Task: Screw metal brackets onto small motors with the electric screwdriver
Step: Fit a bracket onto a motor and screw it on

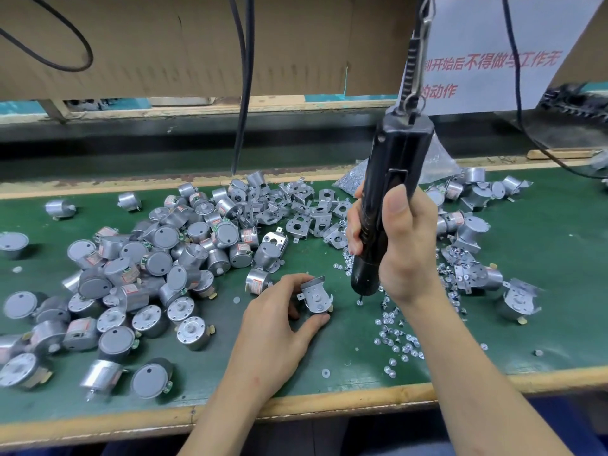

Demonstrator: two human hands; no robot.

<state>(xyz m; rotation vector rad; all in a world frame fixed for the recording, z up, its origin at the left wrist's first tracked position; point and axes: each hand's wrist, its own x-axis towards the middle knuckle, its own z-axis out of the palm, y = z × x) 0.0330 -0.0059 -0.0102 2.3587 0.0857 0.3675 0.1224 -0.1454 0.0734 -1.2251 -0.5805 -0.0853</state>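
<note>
My left hand (276, 319) grips a small silver motor with a metal bracket (316, 296) laid on its face, resting on the green mat. My right hand (399, 245) is wrapped around the black electric screwdriver (390, 192), which hangs from a coiled cord and stands nearly upright. Its bit tip touches a loose screw (359, 302) on the mat, just right of the held motor. A scatter of screws (394, 327) lies below and right of the tip.
A big heap of bare motors (148, 274) covers the left of the green mat (559, 258). Loose brackets (296, 209) lie at the back centre. Motors with brackets fitted (477, 274) sit to the right. A screw bag (434, 166) and black cables (243, 93) stand behind.
</note>
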